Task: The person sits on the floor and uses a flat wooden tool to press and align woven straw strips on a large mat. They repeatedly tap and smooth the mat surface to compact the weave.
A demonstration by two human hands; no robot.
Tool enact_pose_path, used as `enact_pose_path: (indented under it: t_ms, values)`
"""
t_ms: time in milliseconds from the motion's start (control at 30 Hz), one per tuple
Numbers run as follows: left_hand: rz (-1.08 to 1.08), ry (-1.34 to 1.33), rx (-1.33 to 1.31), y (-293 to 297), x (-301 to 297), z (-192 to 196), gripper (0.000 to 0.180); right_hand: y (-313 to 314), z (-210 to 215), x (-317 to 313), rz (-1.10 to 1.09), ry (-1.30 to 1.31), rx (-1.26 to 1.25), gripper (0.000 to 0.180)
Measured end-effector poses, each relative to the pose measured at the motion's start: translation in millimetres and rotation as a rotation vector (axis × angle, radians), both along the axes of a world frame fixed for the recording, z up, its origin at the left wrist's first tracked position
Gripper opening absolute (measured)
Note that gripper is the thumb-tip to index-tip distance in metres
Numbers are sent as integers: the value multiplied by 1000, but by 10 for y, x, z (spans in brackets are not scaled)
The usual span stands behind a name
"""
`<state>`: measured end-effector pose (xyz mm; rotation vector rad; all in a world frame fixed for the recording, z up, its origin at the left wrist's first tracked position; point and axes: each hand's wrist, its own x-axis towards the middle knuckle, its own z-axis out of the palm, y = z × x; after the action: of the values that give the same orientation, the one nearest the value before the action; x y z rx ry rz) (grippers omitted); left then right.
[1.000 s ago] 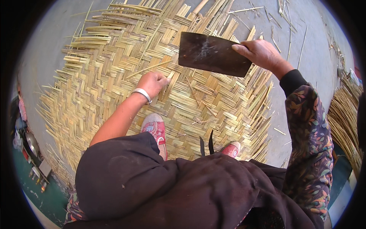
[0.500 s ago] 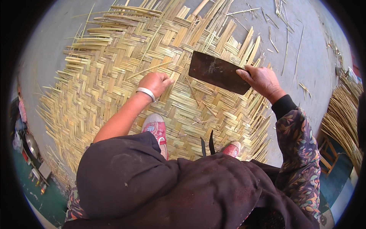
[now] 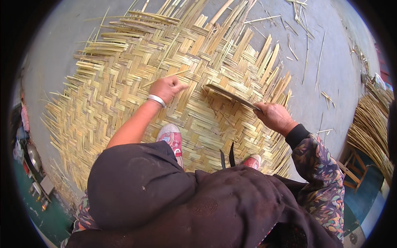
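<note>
A wide woven mat (image 3: 103, 91) of split yellow-green strips lies on the floor, with loose strip ends sticking out along its far and side edges. My right hand (image 3: 276, 118) grips a broad dark cleaver (image 3: 233, 97) by its handle. Seen nearly edge-on, the blade points left across the mat's middle. My left hand (image 3: 167, 89) is closed just left of the blade's tip, fingers bent and thumb toward the cleaver; whatever it pinches is hidden. Beside its knuckles runs a thin loose strip (image 3: 178, 73). A white bracelet (image 3: 157, 100) circles my left wrist.
My pink shoes (image 3: 171, 138) stand on the mat. At right are a bundle of thin stalks (image 3: 370, 128) and a small wooden stool (image 3: 352, 169). Scattered strips (image 3: 307, 49) lie on the grey floor at far right. Household items (image 3: 35, 159) sit at the left edge.
My right hand has moved down and a little left, and the cleaver has turned from showing its broad face to nearly edge-on. My left hand has barely moved.
</note>
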<state>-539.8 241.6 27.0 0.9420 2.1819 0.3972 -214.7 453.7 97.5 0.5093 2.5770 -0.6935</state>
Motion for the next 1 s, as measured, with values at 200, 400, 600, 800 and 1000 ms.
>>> enact_pose_path:
  t_ms: [200, 400, 600, 800, 1000]
  values:
    - [-2, 483, 285, -220, -221, -8, 29, -231, 215, -64, -41, 244, 48, 19]
    - [-94, 553, 214, -237, -369, -102, 40, -594, 327, -609, 71, 390, 51, 14]
    - [-21, 465, 239, -245, -442, -163, 36, -636, 132, -710, 87, 82, 36, 17]
    - [-74, 427, 193, -149, -477, -127, 26, -702, 98, -575, 115, -47, 47, 16]
    - [-105, 483, 94, -78, -419, 44, 28, -710, 104, -566, 64, -14, 75, 14]
